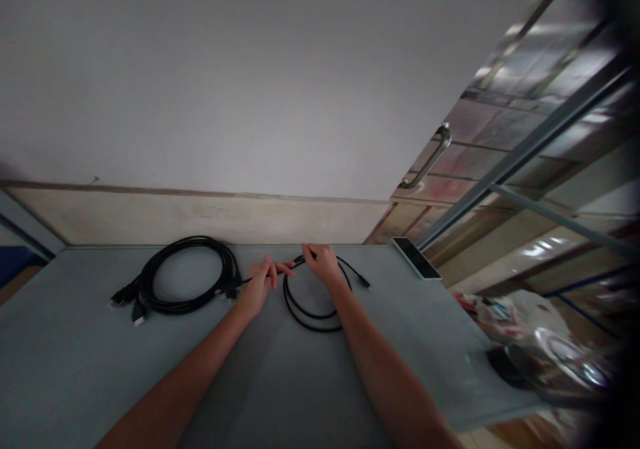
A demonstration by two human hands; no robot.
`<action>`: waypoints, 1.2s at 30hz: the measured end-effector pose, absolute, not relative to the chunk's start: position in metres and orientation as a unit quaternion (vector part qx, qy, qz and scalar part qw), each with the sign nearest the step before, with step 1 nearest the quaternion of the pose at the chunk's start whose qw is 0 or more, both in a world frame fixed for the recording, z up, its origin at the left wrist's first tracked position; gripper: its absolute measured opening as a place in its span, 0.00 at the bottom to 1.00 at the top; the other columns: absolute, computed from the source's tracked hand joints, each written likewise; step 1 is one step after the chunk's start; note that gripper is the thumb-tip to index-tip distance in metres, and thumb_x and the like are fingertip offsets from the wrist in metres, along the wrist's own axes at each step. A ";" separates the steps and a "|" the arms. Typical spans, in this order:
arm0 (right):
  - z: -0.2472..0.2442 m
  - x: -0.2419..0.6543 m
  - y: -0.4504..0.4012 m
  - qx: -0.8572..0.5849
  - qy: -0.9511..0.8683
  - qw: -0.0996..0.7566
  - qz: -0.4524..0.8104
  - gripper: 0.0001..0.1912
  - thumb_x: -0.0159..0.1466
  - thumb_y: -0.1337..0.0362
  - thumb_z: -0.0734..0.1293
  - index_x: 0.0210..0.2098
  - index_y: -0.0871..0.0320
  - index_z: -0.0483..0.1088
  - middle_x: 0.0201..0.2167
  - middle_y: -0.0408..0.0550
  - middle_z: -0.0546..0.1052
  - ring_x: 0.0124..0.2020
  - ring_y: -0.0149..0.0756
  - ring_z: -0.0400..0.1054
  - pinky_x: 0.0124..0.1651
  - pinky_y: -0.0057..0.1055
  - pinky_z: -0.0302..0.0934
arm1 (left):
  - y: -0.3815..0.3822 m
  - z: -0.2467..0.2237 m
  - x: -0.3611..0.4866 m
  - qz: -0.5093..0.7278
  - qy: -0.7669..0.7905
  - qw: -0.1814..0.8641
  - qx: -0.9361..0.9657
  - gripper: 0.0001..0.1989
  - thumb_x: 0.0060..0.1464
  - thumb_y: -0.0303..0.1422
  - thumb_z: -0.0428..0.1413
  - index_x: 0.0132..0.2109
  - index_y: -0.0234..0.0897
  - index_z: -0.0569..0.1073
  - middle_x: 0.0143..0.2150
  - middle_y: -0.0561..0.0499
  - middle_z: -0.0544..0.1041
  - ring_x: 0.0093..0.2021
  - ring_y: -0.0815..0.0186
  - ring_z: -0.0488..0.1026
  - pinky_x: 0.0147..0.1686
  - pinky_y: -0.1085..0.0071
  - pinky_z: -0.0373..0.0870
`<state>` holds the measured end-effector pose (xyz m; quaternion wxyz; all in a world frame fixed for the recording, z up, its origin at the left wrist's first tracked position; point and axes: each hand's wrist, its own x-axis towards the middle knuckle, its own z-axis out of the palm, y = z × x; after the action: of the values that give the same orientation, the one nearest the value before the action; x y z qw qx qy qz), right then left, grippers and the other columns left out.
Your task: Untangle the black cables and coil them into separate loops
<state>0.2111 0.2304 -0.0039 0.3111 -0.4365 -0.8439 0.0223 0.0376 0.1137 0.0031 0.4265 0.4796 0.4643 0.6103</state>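
A black cable lies in loose loops on the grey table, its plug end pointing out to the right. My right hand is closed on the top of these loops. My left hand pinches a stretch of the same cable a little to the left, some of its fingers reaching toward the loops. Left of that hand rests a thicker coil of black cables, with several connectors sticking out at its lower left and right sides.
The grey table meets a pale wall at its back edge. A phone-like flat dark device lies at the back right corner. Metal frame bars rise on the right; blurred bags and a dark object are near the right edge.
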 end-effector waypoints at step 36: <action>-0.016 0.263 0.275 -0.590 -0.680 0.436 0.019 0.23 0.65 0.54 0.57 0.16 0.56 0.59 0.14 0.41 0.61 0.19 0.30 0.50 0.26 0.30 0.44 | 0.120 -0.019 0.035 0.624 0.510 0.282 0.521 0.17 0.53 0.40 0.60 0.48 0.39 0.70 0.59 0.41 0.68 0.62 0.55 0.64 0.57 0.57 0.66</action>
<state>0.2628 0.2748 -0.0162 0.4358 -0.5899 -0.6796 0.0188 0.0349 0.1205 -0.0195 0.2820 0.5212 0.5096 0.6238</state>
